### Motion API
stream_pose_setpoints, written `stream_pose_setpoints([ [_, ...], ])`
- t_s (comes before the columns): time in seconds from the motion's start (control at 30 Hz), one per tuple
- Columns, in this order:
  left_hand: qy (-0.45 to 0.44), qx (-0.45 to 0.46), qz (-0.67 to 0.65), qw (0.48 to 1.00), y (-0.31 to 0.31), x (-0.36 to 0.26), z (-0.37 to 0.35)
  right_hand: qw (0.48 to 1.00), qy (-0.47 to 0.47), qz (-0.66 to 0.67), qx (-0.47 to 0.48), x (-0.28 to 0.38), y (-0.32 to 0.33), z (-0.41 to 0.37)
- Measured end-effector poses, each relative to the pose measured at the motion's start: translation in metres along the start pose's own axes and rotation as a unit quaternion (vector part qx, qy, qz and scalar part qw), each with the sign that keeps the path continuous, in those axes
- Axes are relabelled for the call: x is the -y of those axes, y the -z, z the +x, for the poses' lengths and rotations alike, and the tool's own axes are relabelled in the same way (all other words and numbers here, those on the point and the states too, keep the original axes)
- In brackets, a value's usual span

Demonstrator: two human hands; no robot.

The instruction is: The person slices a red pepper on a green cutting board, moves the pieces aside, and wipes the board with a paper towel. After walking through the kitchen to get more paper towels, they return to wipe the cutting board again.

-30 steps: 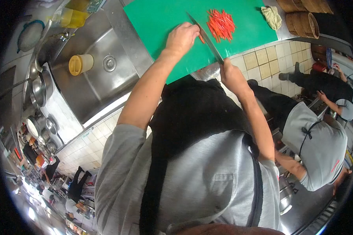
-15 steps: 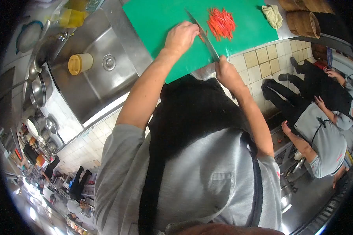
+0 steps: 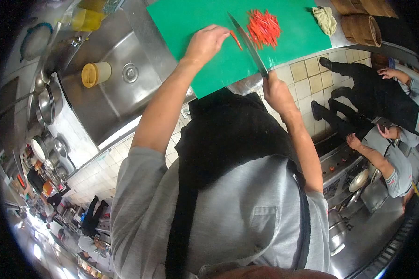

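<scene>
My right hand (image 3: pixel 278 93) is closed around the handle of a long kitchen knife (image 3: pixel 251 46). Its blade points away from me over a green cutting board (image 3: pixel 200 14), between my left hand and a pile of thin red pepper strips (image 3: pixel 264 29). My left hand (image 3: pixel 206 45) is above the board, left of the blade, its fingers drawn together. Its fingertips are at the upper end of a red pepper piece (image 3: pixel 236 41), most of which shows. The blade stands apart from this piece.
Left of the board is a steel sink (image 3: pixel 111 102) holding a yellow-lidded container (image 3: pixel 95 74). A crumpled cloth (image 3: pixel 324 20) lies at the board's right end, beside a woven basket (image 3: pixel 360 30). Co-workers (image 3: pixel 381 153) stand to the right; metal bowls (image 3: pixel 46 107) are at left.
The knife and my right hand have shifted right and slightly toward me. My left hand has drawn left, uncovering more of the red pepper piece. Co-workers at right have moved.
</scene>
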State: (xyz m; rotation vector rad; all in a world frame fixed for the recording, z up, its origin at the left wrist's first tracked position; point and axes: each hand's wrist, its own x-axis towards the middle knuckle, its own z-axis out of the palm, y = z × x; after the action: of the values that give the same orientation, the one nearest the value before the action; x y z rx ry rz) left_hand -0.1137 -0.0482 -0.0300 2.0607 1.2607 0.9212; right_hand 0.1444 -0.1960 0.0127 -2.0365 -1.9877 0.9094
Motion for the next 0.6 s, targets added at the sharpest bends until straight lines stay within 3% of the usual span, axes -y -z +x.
stream_pose_setpoints([
  [0.2,-0.051,0.042,0.058,0.996,-0.01,0.001,0.006,1.0,0.011,0.011,0.01,0.014,0.004,0.0],
  [0.6,-0.05,0.067,0.099,0.992,-0.008,-0.001,0.012,0.999,-0.018,0.023,0.03,0.017,0.004,-0.007],
])
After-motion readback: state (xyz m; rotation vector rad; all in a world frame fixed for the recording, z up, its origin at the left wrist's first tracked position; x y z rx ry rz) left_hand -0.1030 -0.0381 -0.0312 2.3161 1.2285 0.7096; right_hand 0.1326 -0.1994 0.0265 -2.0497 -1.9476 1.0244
